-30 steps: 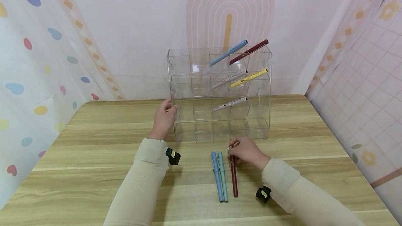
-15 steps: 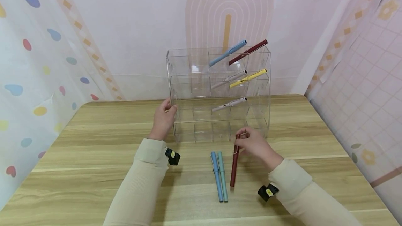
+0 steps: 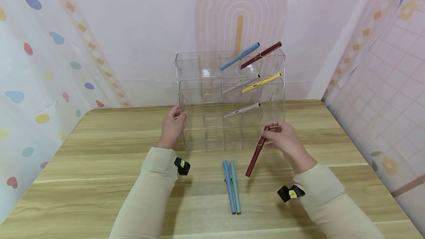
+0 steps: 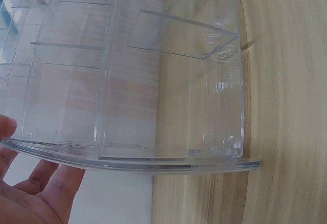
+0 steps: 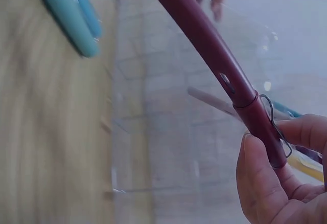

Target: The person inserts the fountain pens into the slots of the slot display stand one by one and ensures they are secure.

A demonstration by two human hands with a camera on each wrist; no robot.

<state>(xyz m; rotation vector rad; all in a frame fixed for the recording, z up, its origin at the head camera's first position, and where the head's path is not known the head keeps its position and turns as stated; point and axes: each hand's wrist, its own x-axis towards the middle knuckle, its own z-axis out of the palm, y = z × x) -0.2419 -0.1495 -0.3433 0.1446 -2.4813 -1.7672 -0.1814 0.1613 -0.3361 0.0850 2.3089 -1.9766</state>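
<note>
My right hand (image 3: 282, 137) pinches a dark red pen (image 3: 256, 154) by its clip end. The pen tilts, its other end hanging down toward the left above the table, in front of the rack's lower right. In the right wrist view, thumb and fingers close round the cap of this red pen (image 5: 217, 55). My left hand (image 3: 172, 126) grips the left side panel of a clear acrylic pen rack (image 3: 194, 134). From the left wrist, the thumb shows inside the panel edge (image 4: 153, 166) and the other fingers outside. A blue pen (image 3: 230, 187) and a teal pen (image 3: 235, 187) lie side by side on the table.
The rack's upper tiers hold a blue pen (image 3: 239, 56), a dark red pen (image 3: 261, 55), a grey pen (image 3: 241, 84), a yellow pen (image 3: 262, 83) and a pale pen (image 3: 242, 110). Patterned cloth (image 3: 149, 28) hangs behind the wooden table (image 3: 109, 139).
My right hand has lifted the dark red pen off the table and carried it up and right toward the rack, tilting it. The left hand stays on the rack's side.
</note>
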